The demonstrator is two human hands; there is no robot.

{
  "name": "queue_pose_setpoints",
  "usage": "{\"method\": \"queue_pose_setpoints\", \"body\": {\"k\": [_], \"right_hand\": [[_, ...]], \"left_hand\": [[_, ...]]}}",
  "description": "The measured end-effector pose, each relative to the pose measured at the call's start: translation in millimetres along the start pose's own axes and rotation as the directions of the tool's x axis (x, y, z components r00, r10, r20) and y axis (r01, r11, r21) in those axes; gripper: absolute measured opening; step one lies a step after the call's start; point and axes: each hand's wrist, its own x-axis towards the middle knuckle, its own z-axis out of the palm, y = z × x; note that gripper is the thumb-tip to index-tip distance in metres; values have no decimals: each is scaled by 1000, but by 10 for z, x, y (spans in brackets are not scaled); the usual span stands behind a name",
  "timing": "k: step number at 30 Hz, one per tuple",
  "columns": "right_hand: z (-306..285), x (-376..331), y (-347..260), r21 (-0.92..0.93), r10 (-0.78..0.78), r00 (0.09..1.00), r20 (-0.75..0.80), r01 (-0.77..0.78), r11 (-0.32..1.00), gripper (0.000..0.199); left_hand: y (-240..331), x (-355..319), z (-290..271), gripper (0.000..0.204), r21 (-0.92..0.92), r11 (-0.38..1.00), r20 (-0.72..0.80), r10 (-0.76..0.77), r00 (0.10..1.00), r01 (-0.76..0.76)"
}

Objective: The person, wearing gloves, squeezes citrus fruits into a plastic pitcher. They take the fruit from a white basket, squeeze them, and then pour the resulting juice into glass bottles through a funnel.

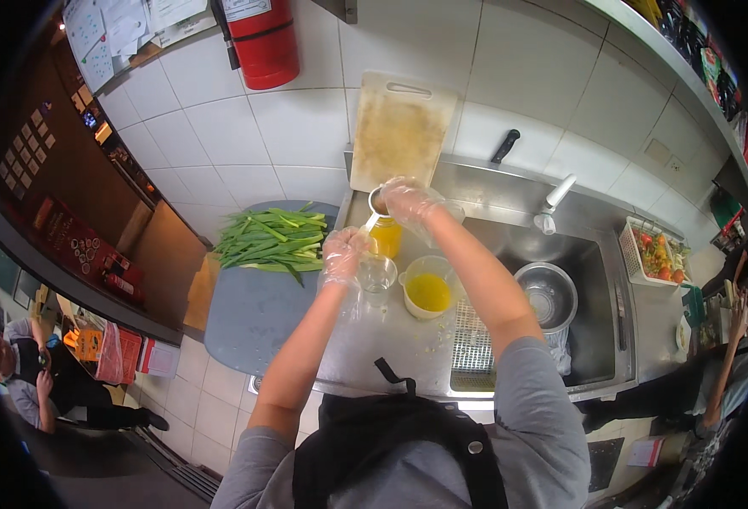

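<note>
Both my hands wear clear plastic gloves. My left hand (pixel 344 253) is closed on the white handle of a small round tool with a white rim, which looks like a strainer (pixel 373 219). The strainer is over or beside a container of yellow liquid (pixel 385 238); I cannot tell if they touch. At the strainer's rim, my right hand (pixel 411 204) has its fingers bent together, and what they hold is hidden. Closer to me stand a clear container (pixel 377 275) and a translucent jug (pixel 429 288) with yellow liquid in it.
Long green leaves (pixel 274 241) lie on a grey surface (pixel 259 314) at left. A cutting board (pixel 402 127) leans on the wall. On the right, a metal bowl (pixel 547 297) sits in the sink (pixel 599 339), near a tap (pixel 552 204), a knife (pixel 505 146) and a vegetable basket (pixel 637 270).
</note>
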Motion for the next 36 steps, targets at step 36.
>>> {"method": "queue_pose_setpoints", "body": {"k": [36], "right_hand": [[87, -79, 132, 72, 3, 990, 140, -13, 997, 18]], "left_hand": [[19, 29, 95, 16, 23, 999, 62, -31, 998, 29]]}}
